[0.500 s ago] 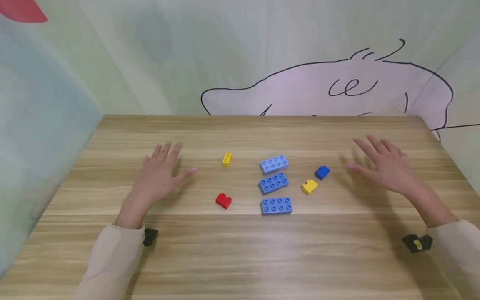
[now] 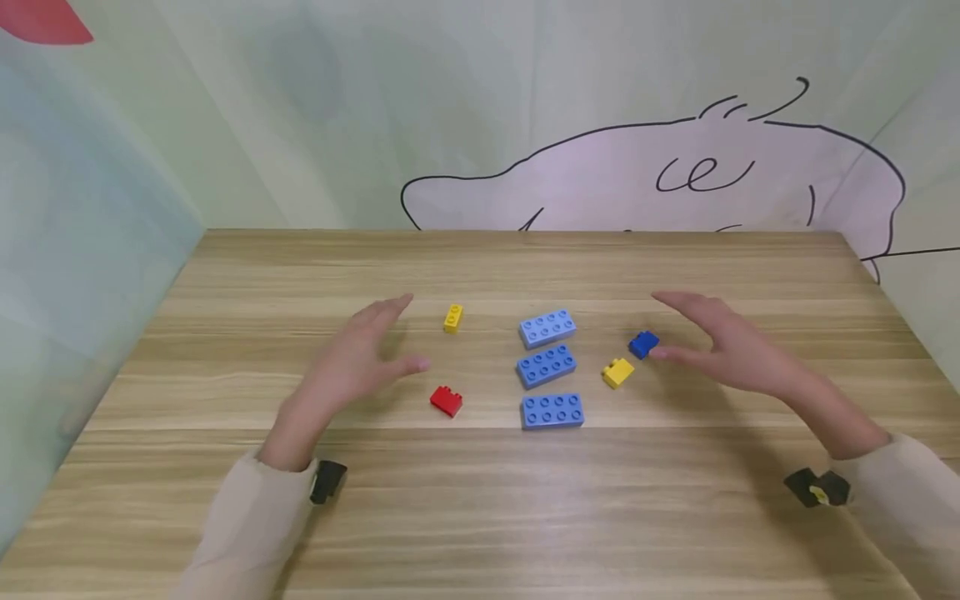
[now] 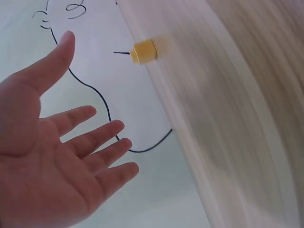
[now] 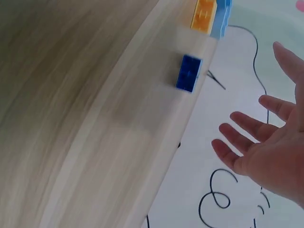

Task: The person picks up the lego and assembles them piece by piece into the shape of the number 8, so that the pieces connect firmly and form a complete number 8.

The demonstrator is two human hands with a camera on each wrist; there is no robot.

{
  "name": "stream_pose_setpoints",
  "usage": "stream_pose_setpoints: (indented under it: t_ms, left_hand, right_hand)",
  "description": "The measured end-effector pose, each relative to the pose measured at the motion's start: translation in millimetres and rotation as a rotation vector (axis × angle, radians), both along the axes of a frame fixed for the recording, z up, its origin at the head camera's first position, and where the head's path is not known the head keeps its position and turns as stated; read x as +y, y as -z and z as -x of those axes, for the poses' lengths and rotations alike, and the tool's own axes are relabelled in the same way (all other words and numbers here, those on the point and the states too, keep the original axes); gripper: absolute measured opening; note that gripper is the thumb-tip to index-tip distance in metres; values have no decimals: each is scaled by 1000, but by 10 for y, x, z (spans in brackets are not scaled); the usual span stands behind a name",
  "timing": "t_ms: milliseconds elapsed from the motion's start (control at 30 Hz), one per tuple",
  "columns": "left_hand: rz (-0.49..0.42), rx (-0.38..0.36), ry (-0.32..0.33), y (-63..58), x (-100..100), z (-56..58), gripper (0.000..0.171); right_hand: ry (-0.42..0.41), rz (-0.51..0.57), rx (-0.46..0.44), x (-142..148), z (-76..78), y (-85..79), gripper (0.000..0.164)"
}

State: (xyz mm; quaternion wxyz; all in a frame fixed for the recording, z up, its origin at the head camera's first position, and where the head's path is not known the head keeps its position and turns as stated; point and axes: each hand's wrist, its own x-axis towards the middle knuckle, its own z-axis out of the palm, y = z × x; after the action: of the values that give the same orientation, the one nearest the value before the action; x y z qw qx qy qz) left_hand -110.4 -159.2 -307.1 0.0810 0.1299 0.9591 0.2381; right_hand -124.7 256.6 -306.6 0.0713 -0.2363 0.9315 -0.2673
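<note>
My left hand hovers over the table's left half, fingers extended and thumb apart, holding nothing. Nearest to it are a small yellow brick and a small red brick. Over the right half, my right hand is spread and holds nothing; its thumb tip appears beside a small dark blue brick, and I cannot tell whether they touch. A second yellow brick lies just left of that one. Between the hands, a light blue brick and two mid-blue bricks form a column.
The bricks lie on a wood-grain table. Behind it stands a pale wall with a line-drawn cartoon figure. Dark wrist devices show at both cuffs.
Both hands have moved inward toward the bricks, the left one to the right and the right one to the left. The bricks have stayed where they were.
</note>
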Motion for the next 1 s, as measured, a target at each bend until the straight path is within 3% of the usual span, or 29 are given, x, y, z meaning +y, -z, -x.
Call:
stream_pose_setpoints:
  t_ms: [433,633,800,1000]
  left_hand:
    - [-97,-39,67,58,258,-85,64]
    - [-95,-65,82,105,293,-101,58]
    - [-100,-120,59,126,306,-106,58]
    - [-109,-157,58,159,287,-104,58]
  right_hand:
    - [-156,87,-32,-387,-122,113,58]
    - [-236,163,-111,-524,-174,195,52]
    - [-255,206,-183,-610,-197,258,51]
    - [-268,229,-203,-688,-213,302,48]
